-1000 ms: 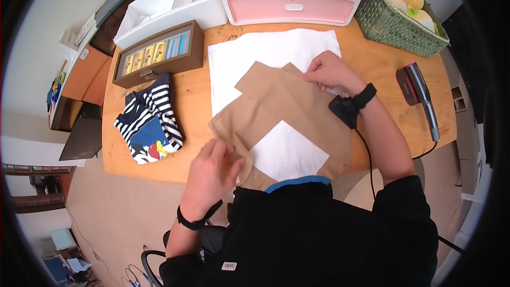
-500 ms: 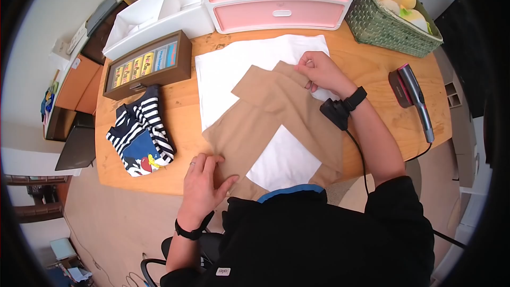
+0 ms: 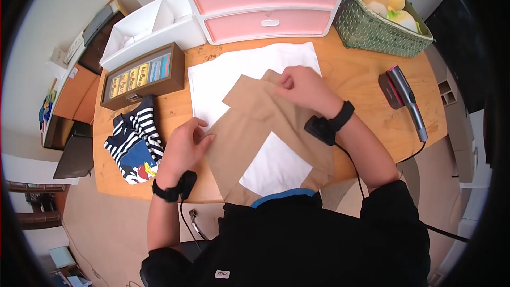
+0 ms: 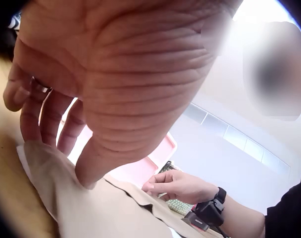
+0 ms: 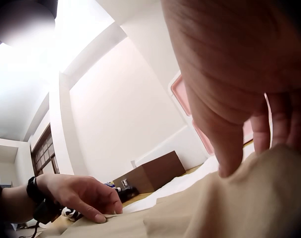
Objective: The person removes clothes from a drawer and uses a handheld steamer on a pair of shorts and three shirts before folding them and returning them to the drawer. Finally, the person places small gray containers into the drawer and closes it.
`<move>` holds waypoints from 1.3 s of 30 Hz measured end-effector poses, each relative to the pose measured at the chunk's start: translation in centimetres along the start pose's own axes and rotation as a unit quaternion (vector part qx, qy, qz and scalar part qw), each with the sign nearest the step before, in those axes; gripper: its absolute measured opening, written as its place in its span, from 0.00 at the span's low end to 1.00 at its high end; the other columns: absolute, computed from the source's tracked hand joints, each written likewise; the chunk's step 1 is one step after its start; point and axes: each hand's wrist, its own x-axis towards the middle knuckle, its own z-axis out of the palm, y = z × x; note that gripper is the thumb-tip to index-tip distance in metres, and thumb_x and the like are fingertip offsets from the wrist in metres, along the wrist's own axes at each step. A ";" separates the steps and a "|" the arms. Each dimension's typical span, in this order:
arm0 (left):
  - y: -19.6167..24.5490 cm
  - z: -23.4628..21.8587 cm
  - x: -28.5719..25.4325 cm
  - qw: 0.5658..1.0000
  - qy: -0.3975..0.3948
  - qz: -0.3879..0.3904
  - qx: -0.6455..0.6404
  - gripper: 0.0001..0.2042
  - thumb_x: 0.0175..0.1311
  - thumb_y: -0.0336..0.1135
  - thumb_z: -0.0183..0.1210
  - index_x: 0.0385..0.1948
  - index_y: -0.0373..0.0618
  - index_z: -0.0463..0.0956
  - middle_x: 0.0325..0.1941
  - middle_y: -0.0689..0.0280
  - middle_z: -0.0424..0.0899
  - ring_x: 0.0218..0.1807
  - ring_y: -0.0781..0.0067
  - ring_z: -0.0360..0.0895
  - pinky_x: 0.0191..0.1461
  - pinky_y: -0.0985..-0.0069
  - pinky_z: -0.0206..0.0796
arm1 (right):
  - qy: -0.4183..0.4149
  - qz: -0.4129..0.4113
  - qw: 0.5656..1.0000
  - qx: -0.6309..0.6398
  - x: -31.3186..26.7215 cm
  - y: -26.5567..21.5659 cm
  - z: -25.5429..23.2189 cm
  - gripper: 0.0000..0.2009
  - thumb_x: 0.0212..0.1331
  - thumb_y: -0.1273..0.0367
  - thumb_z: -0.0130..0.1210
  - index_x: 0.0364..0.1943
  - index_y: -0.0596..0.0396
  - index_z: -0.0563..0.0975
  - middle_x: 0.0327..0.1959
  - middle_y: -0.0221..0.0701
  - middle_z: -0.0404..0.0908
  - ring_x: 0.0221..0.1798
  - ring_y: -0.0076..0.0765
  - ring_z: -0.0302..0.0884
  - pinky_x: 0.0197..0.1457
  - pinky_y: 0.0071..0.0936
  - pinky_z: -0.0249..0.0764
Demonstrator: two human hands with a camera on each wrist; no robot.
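A white and tan garment (image 3: 234, 143) lies on the table, its long tan parts folded across a white body, with a blue edge (image 3: 287, 194) nearest the person. My left hand (image 3: 183, 149) is at the garment's left edge. In the left wrist view its fingertips (image 4: 34, 136) go behind the tan cloth and the thumb lies in front of it. At the far end of the tan part, my right hand (image 3: 308, 90) pinches the cloth between thumb and curled fingers. The right wrist view shows the tan cloth (image 5: 269, 183) raised there, hiding those fingertips.
A folded striped shirt (image 3: 135, 141) lies at the left, below a brown box with a window (image 3: 143, 74). White bins (image 3: 154, 26), a pink drawer unit (image 3: 268, 2) and a green basket of plush toys (image 3: 382, 32) line the back. A corded hair-styling brush (image 3: 404, 98) lies right.
The left hand has moved forward along the garment's left edge, away from the person. The right hand stays at the far end, shifting slightly inward. The whole head view has shifted a little.
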 end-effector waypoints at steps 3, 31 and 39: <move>-1.2 -1.0 1.5 0.999 -0.042 -0.015 -0.007 0.14 0.61 0.32 0.72 0.45 0.37 0.81 0.25 0.61 0.83 0.28 0.68 0.80 0.36 0.69 0.73 | -0.051 0.029 0.998 -0.027 0.5 -0.4 0.2 0.16 0.56 0.61 0.72 0.35 0.61 0.85 0.28 0.36 0.87 0.31 0.32 0.84 0.39 0.31 0.79; 2.0 2.3 14.7 0.996 -0.094 0.009 0.006 0.12 0.60 0.36 0.70 0.35 0.33 0.86 0.32 0.56 0.89 0.35 0.64 0.86 0.44 0.68 0.79 | -0.061 0.008 0.991 0.122 0.5 1.1 0.7 0.07 0.57 0.71 0.69 0.33 0.61 0.85 0.30 0.38 0.89 0.33 0.35 0.88 0.40 0.30 0.81; 1.5 1.3 13.0 0.996 0.014 0.062 0.060 0.13 0.61 0.35 0.70 0.43 0.37 0.83 0.36 0.58 0.88 0.33 0.65 0.85 0.40 0.68 0.78 | 0.131 -0.023 0.991 -0.019 -5.3 1.0 -0.7 0.11 0.56 0.66 0.69 0.36 0.58 0.82 0.33 0.37 0.86 0.40 0.47 0.85 0.44 0.39 0.80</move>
